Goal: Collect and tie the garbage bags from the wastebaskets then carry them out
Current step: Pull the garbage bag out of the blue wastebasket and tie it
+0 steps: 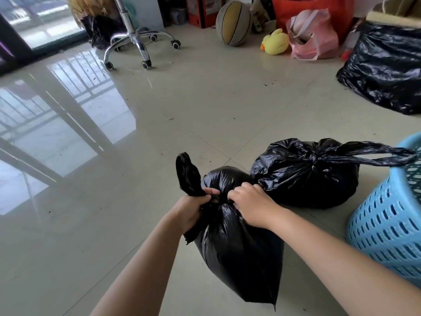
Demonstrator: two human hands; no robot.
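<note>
Two small black bags sit low in the view on the tiled floor [205, 106]. Near garbage bag [237, 242]: neck gathered, left hand [193, 208] gripping one twisted tail, right hand [248, 201] pinching plastic at the knot, so tying looks mid-step. Just behind and touching it, the tied bag [305, 176] is already knotted, handle loops trailing toward the blue wastebasket [387, 226] at right. Far right, a large black sack [385, 69] lies slumped; whether it is tied, cannot tell. Carrying out remains undone.
</note>
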